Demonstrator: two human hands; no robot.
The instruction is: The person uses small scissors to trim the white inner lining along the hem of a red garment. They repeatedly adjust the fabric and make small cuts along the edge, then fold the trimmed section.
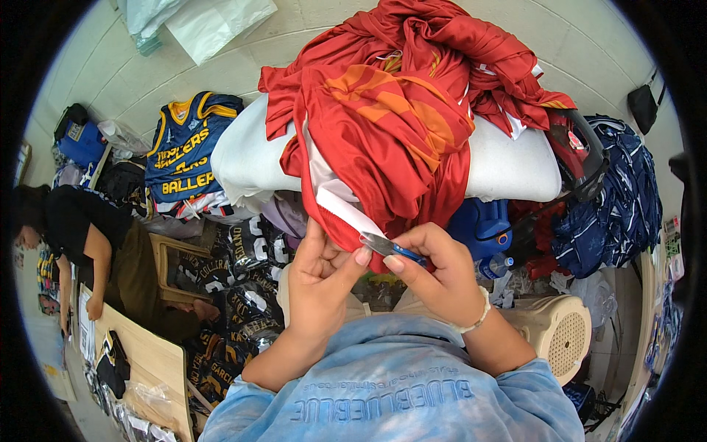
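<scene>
A heap of shiny red garments with orange and yellow stripes (390,140) lies over a white padded board (508,166) in front of me. My left hand (320,276) pinches the lower edge of a red piece, where a white band (346,212) meets the red cloth. My right hand (438,269) grips small thread snips (379,243) with metal blades and a blue handle. The blades point left and touch or almost touch the edge by my left fingertips. Whether they are closed on a thread is too small to tell.
An iron (582,151) stands at the board's right end, beside a pile of navy garments (611,199). A blue jug (482,228) and a beige stool (552,331) are below. Navy-and-yellow jerseys (188,151) lie left. A person (96,243) bends over a wooden board (147,353).
</scene>
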